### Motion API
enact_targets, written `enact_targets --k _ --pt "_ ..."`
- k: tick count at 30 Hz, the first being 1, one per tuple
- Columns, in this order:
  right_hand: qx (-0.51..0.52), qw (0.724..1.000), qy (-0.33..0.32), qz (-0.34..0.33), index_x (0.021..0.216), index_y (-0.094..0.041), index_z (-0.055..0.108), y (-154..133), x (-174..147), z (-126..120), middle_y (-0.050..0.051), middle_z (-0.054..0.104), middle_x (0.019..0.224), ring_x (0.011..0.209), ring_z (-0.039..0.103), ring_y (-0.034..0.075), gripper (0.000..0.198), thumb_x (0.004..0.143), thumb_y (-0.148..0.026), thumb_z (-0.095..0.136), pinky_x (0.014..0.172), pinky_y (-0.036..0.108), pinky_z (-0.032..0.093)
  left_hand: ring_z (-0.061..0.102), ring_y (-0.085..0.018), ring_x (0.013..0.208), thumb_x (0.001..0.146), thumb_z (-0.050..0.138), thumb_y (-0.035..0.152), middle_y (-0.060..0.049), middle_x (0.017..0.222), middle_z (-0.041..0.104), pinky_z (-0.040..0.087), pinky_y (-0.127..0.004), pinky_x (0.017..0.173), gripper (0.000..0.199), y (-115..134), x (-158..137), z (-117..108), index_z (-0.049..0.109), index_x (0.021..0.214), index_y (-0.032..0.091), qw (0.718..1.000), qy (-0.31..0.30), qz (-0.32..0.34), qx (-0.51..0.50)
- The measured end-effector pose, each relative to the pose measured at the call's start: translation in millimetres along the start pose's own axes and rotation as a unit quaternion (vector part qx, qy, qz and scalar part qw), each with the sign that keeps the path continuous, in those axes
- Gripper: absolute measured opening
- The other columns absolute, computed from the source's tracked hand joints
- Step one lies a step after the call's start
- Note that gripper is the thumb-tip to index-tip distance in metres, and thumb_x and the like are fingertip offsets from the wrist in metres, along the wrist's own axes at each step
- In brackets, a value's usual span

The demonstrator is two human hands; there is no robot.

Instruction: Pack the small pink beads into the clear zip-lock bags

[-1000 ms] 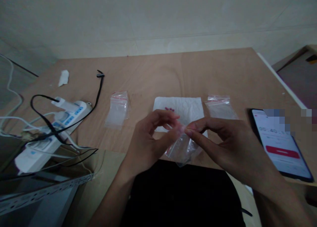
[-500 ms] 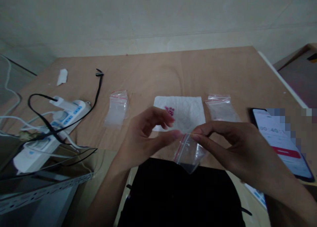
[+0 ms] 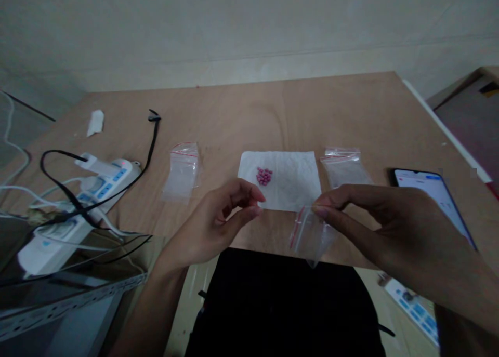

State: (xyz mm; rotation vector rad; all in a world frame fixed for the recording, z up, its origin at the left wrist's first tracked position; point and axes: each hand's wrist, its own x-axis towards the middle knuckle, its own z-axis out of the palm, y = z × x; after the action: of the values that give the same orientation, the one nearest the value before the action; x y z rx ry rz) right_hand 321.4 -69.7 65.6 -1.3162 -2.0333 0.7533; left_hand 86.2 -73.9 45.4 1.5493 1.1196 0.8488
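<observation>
Between the thumb and fingers of my right hand (image 3: 370,216) hangs a clear zip-lock bag (image 3: 312,237), held by one edge above the front of the table. The bag looks empty, with its red-lined top to the left. My left hand (image 3: 226,216) is apart from the bag, its thumb and fingers curved with a gap between the tips and nothing visible in them. Just beyond those fingertips lies a white paper sheet (image 3: 296,183). A small cluster of pink pills (image 3: 264,176) rests on the sheet's left part.
More zip-lock bags (image 3: 181,175) lie left of the sheet, and another bag pile (image 3: 345,167) lies right of it. A phone (image 3: 429,190) is at the right. A power strip (image 3: 109,183) with tangled cables stands at the left. A scrap of white paper (image 3: 95,123) sits behind it.
My left hand has moved off the bag, slightly left and down. My right hand has carried the bag a little to the right. The pink pills show more fully now.
</observation>
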Motion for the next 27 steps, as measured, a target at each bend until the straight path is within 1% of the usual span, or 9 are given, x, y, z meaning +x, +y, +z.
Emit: enact_targets --k 4,6,9,12,15,17,20,24,27 --pt "0.005 1.000 -0.024 0.000 0.076 -0.027 0.071 -2 3 0 -0.006 0.075 0.073 0.061 0.068 0.011 0.014 0.088 -0.030 0.063 0.056 0.023 0.047 0.056 -0.009 0.077 0.083 0.069 0.021 0.003 0.080 0.059 0.046 -0.022 0.071 0.009 2 4 12 0.062 0.089 0.019 0.996 0.063 0.050 -0.033" --pt "0.015 0.999 -0.039 -0.007 0.076 -0.027 0.072 -6 4 4 -0.005 0.074 0.072 0.060 0.068 0.011 0.016 0.088 -0.028 0.062 0.054 0.022 0.046 0.057 -0.010 0.080 0.076 0.076 0.018 0.003 0.082 0.060 0.047 -0.022 0.075 0.017 5 8 20 0.061 0.085 0.019 0.994 0.044 0.071 -0.073" --pt "0.020 0.998 -0.049 -0.021 0.078 -0.026 0.073 -9 6 9 -0.004 0.074 0.070 0.058 0.068 0.012 0.016 0.089 -0.028 0.061 0.049 0.023 0.044 0.058 -0.010 0.076 0.079 0.073 0.016 0.003 0.078 0.060 0.048 -0.023 0.073 0.014 7 12 28 0.059 0.080 0.018 0.992 -0.005 0.062 -0.109" --pt "0.026 0.998 -0.056 -0.021 0.081 -0.025 0.075 -8 5 13 -0.002 0.075 0.072 0.059 0.068 0.013 0.015 0.089 -0.028 0.062 0.045 0.022 0.043 0.057 -0.009 0.071 0.081 0.070 0.017 0.003 0.074 0.059 0.047 -0.022 0.068 0.013 8 14 27 0.058 0.078 0.018 0.995 -0.030 0.030 -0.088" --pt "0.027 0.998 -0.053 -0.021 0.081 -0.025 0.075 -6 3 11 -0.002 0.075 0.073 0.059 0.067 0.012 0.014 0.088 -0.027 0.063 0.047 0.021 0.046 0.054 -0.009 0.065 0.080 0.070 0.019 0.003 0.069 0.058 0.045 -0.022 0.061 0.014 7 13 17 0.058 0.074 0.017 0.998 -0.022 0.011 -0.051" --pt "0.026 0.999 -0.017 -0.010 0.077 -0.025 0.074 -4 2 4 -0.002 0.075 0.071 0.058 0.067 0.012 0.014 0.086 -0.027 0.064 0.051 0.021 0.050 0.053 -0.009 0.060 0.076 0.071 0.020 0.003 0.065 0.058 0.044 -0.021 0.055 0.014 5 11 5 0.059 0.071 0.017 0.999 0.039 0.012 -0.025" --pt "0.077 0.990 0.111 0.049 0.069 -0.024 0.072 6 6 -11 0.000 0.071 0.063 0.054 0.065 0.013 0.013 0.080 -0.031 0.070 0.049 0.022 0.051 0.052 -0.009 0.053 0.070 0.074 0.022 0.004 0.059 0.058 0.043 -0.020 0.050 0.012 -5 6 -18 0.063 0.072 0.018 0.979 0.204 0.009 0.028" --pt "0.122 0.928 0.296 0.192 0.080 -0.018 0.073 38 27 -23 0.001 0.064 0.057 0.039 0.053 0.011 0.010 0.072 -0.025 0.074 0.033 0.021 0.039 0.059 -0.011 0.057 0.067 0.075 0.031 0.002 0.064 0.066 0.050 -0.023 0.057 0.017 -30 -2 -45 0.068 0.076 0.018 0.932 0.355 -0.010 0.076" --pt "0.044 0.913 0.300 0.274 0.101 -0.016 0.071 72 42 -18 0.003 0.066 0.065 0.042 0.054 0.013 0.025 0.078 -0.023 0.067 0.038 0.026 0.044 0.062 -0.014 0.060 0.081 0.059 0.044 -0.001 0.064 0.066 0.053 -0.029 0.065 0.030 -51 -3 -58 0.068 0.077 0.017 0.893 0.431 -0.026 0.130"
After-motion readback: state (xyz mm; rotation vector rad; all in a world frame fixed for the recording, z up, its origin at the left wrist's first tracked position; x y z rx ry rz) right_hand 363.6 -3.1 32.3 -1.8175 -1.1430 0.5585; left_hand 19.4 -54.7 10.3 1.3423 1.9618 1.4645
